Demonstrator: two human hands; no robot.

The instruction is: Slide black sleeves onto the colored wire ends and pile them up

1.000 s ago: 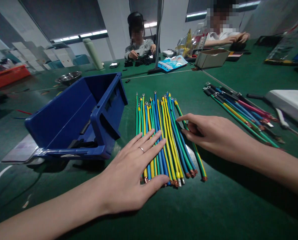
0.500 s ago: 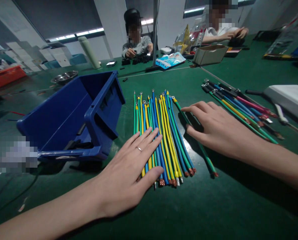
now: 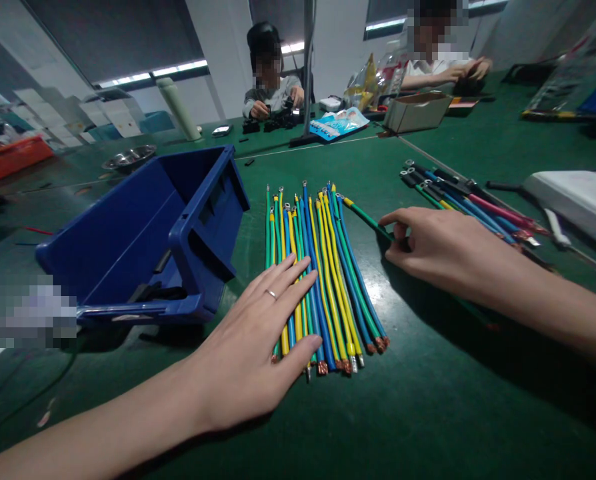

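Note:
My left hand (image 3: 265, 333) lies flat, fingers spread, over a row of cut cables (image 3: 328, 280) in green, blue and yellow. Their far ends carry ring terminals; most near ends show bare copper, and a few are capped in silver metal. In my right hand (image 3: 418, 243) a single green cable (image 3: 365, 217) is pinched between thumb and fingers. Its yellow-banded lug end points toward the top of the row, and its other end slants away beneath my hand. Beyond my right wrist lies a second bunch of cables (image 3: 468, 193), black, blue, red and yellow, partly covered by my forearm.
A blue plastic bin (image 3: 128, 227) with dark pieces inside stands left of the row. Farther back are a metal bowl (image 3: 128, 158), a blue packet (image 3: 339, 125) and a cardboard box (image 3: 417, 112). A white device (image 3: 573, 200) sits at right. Two people sit across the table.
My right hand has closed on the single green cable and swung its near end to the right, turning it more slantwise. My left hand stays on the row.

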